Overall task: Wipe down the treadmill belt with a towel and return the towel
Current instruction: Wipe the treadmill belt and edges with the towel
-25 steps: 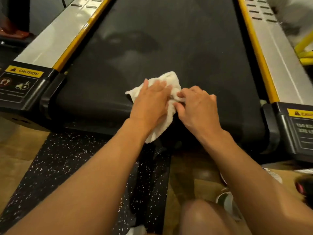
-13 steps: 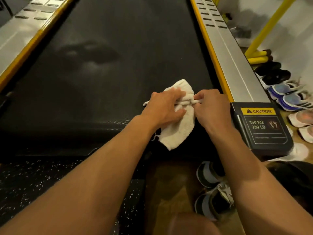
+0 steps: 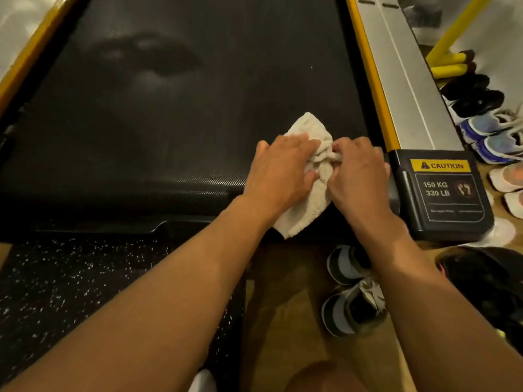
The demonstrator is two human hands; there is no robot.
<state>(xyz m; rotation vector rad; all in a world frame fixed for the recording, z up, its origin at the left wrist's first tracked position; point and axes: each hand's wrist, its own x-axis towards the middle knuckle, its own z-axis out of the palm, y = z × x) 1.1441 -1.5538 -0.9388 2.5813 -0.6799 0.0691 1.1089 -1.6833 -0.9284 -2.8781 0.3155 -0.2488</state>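
A crumpled white towel (image 3: 307, 213) lies on the rear right part of the black treadmill belt (image 3: 175, 108), its lower end hanging over the belt's back edge. My left hand (image 3: 280, 171) presses down on the towel's left side with fingers curled into the cloth. My right hand (image 3: 358, 176) grips the bunched right side, close to the yellow strip of the side rail. A dull smudged patch shows on the belt further up, left of the middle.
The silver right side rail (image 3: 407, 80) ends in a black cap with a caution label (image 3: 441, 190). Several shoes (image 3: 495, 128) line the floor on the right, with a pair of sneakers (image 3: 351, 292) below my right arm. A speckled mat (image 3: 70, 292) lies at the lower left.
Both hands have slid the towel to the right across the belt's rear end, from near the middle to beside the right rail. The view has followed them rightward.
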